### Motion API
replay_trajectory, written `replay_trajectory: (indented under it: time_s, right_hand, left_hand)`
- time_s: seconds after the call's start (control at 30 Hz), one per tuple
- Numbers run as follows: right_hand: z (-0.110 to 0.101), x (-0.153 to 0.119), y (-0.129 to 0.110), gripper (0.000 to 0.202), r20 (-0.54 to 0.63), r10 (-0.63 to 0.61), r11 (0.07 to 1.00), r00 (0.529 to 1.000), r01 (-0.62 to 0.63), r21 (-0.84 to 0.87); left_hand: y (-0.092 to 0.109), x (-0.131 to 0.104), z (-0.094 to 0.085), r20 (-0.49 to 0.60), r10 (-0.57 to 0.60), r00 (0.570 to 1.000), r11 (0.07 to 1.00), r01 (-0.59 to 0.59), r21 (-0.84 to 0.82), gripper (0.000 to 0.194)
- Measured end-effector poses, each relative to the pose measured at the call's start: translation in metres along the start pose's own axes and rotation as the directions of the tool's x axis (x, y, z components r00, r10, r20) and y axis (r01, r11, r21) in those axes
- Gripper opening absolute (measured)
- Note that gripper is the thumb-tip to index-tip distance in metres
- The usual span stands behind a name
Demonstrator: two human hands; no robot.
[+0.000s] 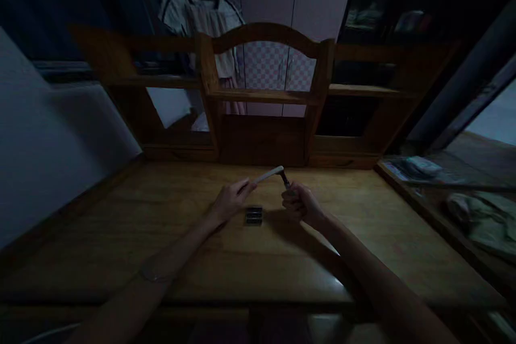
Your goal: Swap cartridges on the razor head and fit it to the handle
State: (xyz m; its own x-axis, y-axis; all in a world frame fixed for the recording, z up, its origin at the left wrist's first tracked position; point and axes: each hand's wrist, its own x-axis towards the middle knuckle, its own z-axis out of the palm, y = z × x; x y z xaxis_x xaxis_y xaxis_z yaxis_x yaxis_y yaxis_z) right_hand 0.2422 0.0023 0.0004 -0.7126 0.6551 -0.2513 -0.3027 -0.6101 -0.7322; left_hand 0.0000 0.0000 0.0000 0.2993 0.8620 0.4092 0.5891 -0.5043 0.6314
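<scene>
My left hand (233, 199) is closed on the near end of a slim pale stick (268, 174), which slants up to the right above the desk. My right hand (300, 201) forms a fist around a short tool with a dark shaft (285, 178); its exact kind is too dim to tell. The tip of this shaft meets or overlaps the far end of the stick. On the desktop between my hands lies a small dark block (253, 215) with several horizontal rows, its details too dark to make out.
The wooden desk (181, 258) has a raised shelf unit (264, 98) along its back. A wall (60, 134) stands at the left. Clothes on hangers (205, 16) hang behind the shelves. Papers (419, 166) and crumpled cloth (492, 220) lie on the right.
</scene>
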Motion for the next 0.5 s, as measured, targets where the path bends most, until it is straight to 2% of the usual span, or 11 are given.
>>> replay_trajectory:
  time_s: [0.17, 0.27, 0.5]
  right_hand:
    - [-0.001, 0.001, 0.002, 0.033, 0.008, 0.038, 0.999, 0.999, -0.038, -0.023]
    - [0.0, -0.001, 0.0, 0.033, 0.008, 0.018, 1.0, 1.0, -0.018, -0.01]
    - [0.01, -0.001, 0.002, 0.033, 0.001, 0.034, 0.999, 0.999, -0.034, 0.0]
  left_hand:
    - [0.0, 0.002, 0.0, 0.01, -0.004, 1.0, 1.0, 0.004, 0.008, 0.036]
    - [-0.001, 0.002, 0.0, 0.007, 0.011, 1.0, 1.0, -0.012, 0.01, 0.036]
    - [0.005, 0.004, 0.0, 0.0, 0.015, 1.0, 1.0, -0.015, -0.008, 0.037]
